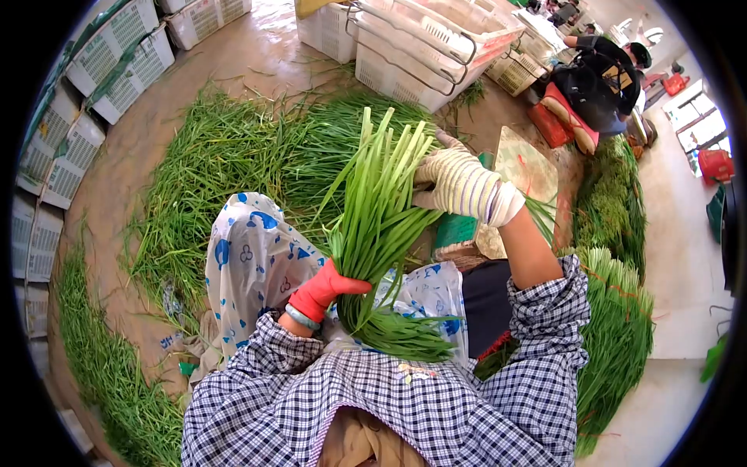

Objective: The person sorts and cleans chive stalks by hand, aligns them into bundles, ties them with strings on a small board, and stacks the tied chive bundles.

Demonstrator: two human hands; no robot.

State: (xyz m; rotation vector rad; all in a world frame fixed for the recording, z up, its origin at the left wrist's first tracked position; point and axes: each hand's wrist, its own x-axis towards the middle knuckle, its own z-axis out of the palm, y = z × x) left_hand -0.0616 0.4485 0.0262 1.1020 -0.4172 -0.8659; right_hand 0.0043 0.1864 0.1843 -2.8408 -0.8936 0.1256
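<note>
A bunch of long green leafy stalks [373,210] stands over my lap, its pale cut ends pointing up and away from me and its leaf tips drooping toward my body. My left hand [323,294], in a red glove, is wrapped round the lower part of the bunch. Near the pale ends, on the right side, is my right hand [461,180] in a striped white glove, its fingers bent against the stalks. Its fingertips are partly hidden behind them. Plastic with blue spots [249,249] covers my knees.
Loose green stalks [210,163] lie in a heap on the wet floor ahead. White crates [420,58] stand beyond, others [117,70] line the left. A board [525,167] is right of my right hand. Bundles [615,335] are stacked at right. Another person [599,86] sits at upper right.
</note>
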